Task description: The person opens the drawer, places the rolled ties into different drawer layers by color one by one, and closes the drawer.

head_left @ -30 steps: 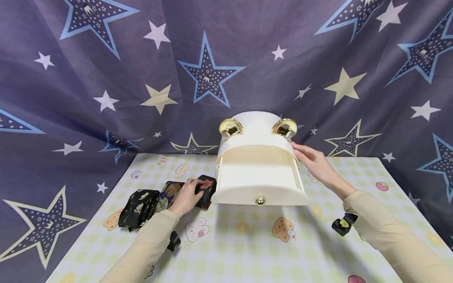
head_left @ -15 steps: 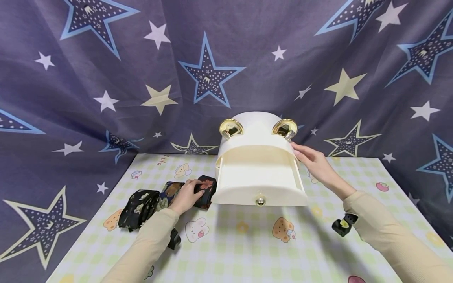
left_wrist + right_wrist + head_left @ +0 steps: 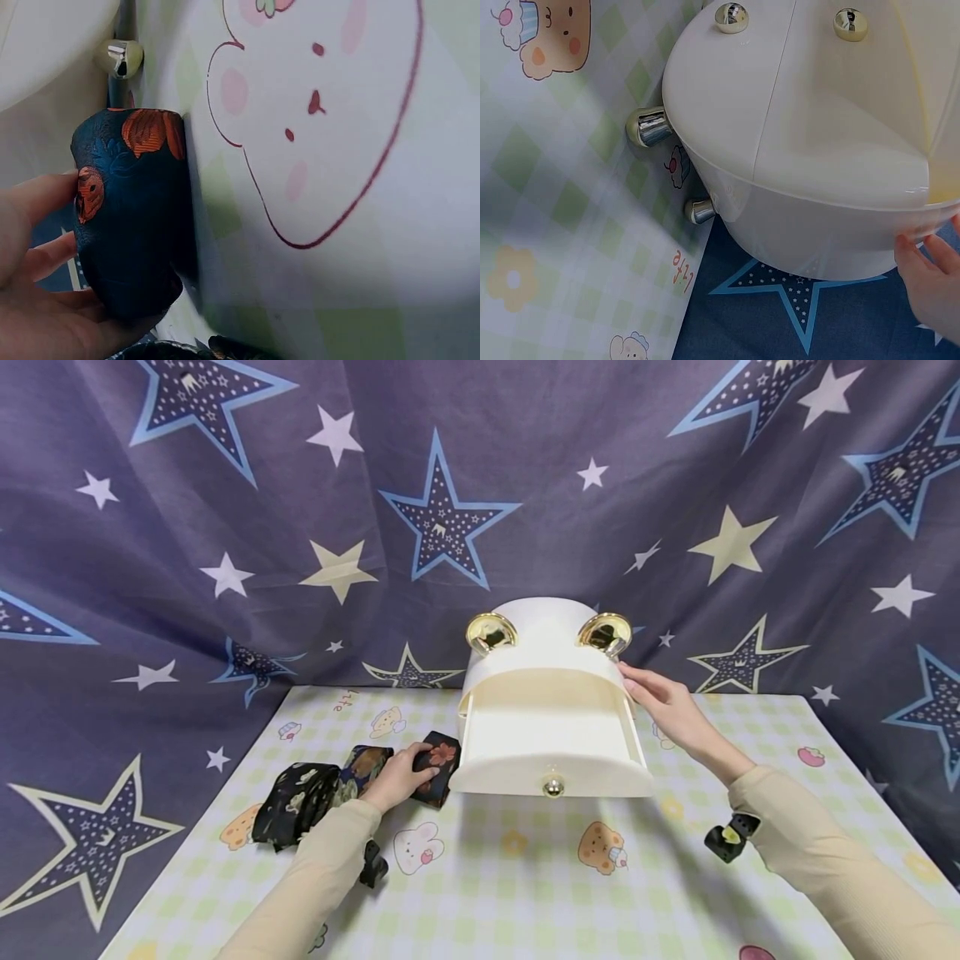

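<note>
A white rounded drawer box (image 3: 545,635) with gold trim stands at the back of the table. Its lower drawer (image 3: 551,722) is pulled out, with nothing in it. On the box's left my left hand (image 3: 397,777) grips the left side of a dark rolled cloth (image 3: 438,767) with orange-red flowers. In the left wrist view, fingers and thumb press against the side of this cloth roll (image 3: 135,217). My right hand (image 3: 670,708) holds the box's right side steady with its fingertips; the right wrist view shows those fingers (image 3: 919,259) against the white wall (image 3: 810,232).
More dark patterned cloth rolls lie left of my left hand: a black one (image 3: 296,802) and a blue-brown one (image 3: 366,764). A green checked cloth (image 3: 510,893) covers the table. A star-printed curtain (image 3: 525,510) hangs right behind the box.
The fingers of my left hand have shifted slightly toward the roll's left edge, uncovering more of its flower. My right hand and the drawer box stay in place.
</note>
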Demonstrator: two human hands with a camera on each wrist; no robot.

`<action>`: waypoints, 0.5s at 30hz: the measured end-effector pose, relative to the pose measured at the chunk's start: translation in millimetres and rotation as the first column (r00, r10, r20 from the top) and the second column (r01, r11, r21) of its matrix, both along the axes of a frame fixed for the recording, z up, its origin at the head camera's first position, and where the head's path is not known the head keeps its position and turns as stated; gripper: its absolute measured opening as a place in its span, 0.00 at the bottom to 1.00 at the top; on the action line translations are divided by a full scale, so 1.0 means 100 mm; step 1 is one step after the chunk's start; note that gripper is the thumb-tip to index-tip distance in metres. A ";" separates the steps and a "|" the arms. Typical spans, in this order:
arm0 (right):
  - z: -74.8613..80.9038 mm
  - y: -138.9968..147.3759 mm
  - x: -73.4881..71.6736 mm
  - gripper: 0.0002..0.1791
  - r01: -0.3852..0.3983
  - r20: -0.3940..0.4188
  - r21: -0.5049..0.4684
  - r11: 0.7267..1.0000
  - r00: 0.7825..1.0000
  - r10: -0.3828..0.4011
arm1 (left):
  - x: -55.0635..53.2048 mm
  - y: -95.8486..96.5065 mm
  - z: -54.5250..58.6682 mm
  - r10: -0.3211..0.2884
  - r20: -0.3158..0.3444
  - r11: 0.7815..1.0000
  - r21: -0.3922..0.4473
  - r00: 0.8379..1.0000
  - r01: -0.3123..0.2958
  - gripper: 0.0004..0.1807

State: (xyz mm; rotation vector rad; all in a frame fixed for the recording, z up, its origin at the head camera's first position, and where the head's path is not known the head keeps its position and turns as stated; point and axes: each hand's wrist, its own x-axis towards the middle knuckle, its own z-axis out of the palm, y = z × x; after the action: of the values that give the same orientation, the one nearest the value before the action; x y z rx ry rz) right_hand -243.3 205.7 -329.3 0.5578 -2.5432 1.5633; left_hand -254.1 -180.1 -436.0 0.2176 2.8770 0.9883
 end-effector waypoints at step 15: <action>0.01 -0.01 -0.01 0.26 0.003 0.003 0.007 1.000 1.000 -0.003 | -0.02 -0.01 -0.02 -0.013 0.043 0.997 0.070 0.999 0.010 0.30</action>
State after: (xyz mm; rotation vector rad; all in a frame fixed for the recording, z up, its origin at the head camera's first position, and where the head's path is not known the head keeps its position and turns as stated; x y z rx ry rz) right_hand -244.0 205.2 -328.4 0.5518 -2.5512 1.5566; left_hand -256.2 -180.7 -438.4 0.2151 2.8016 1.0795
